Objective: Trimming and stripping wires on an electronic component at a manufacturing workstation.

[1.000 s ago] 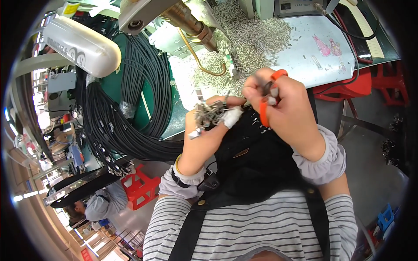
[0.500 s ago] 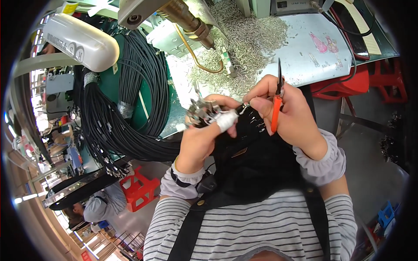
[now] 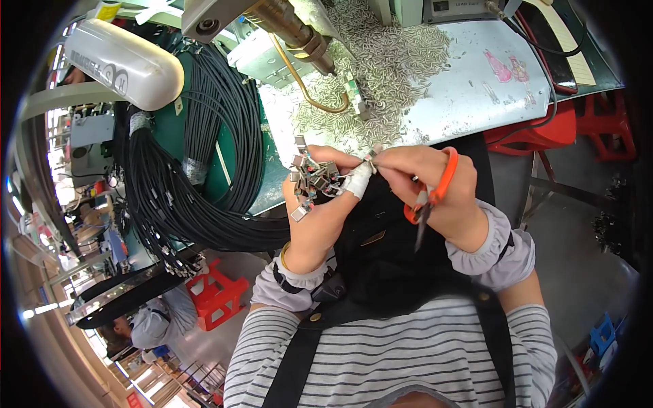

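My left hand (image 3: 316,228), its thumb wrapped in white tape, is closed round several cable ends with small silver metal plugs and thin coloured wires (image 3: 316,177). Close to its thumb tip, my right hand (image 3: 452,211) pinches a small connector end (image 3: 371,156) between thumb and forefinger. Orange-handled snips (image 3: 447,178) hang in the fingers of that same hand, blades pointing down toward my black apron (image 3: 394,265). The lower fingers of both hands are partly hidden.
Past my hands, loose metal pins (image 3: 408,54) lie heaped on the worktop under a machine head (image 3: 306,47). Thick black cable bundles (image 3: 197,221) run along the left. A white lamp (image 3: 126,68) hangs upper left. Red stools (image 3: 534,132) stand beyond the table edge.
The snips have swung round in my right hand, from blades up to blades down. My left hand has turned, showing the plugs more plainly, and both hands' fingertips now meet at one connector end.
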A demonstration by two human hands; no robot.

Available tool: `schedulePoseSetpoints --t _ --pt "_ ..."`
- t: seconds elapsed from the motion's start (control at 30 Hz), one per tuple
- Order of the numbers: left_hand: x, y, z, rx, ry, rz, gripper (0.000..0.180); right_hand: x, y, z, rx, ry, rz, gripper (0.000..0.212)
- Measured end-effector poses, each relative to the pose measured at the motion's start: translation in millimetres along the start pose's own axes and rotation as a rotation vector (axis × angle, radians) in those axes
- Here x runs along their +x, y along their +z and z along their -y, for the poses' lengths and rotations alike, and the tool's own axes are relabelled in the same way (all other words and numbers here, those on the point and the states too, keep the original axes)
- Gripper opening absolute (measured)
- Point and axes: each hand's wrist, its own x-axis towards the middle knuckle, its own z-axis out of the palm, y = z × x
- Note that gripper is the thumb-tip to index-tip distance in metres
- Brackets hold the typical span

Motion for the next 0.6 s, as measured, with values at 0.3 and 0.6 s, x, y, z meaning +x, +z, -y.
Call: schedulePoseSetpoints --t 0.3,0.6 --pt "0.1 -2.2 1.5 0.033 0.008 0.034 0.017 3.1 -2.1 4.8 -0.132 -0.058 -0.022 0.022" --pt "0.0 3.1 -1.1 0.033 -0.108 -0.001 0.021 1.8 0.4 3.5 0.056 0.119 -0.004 0.020"
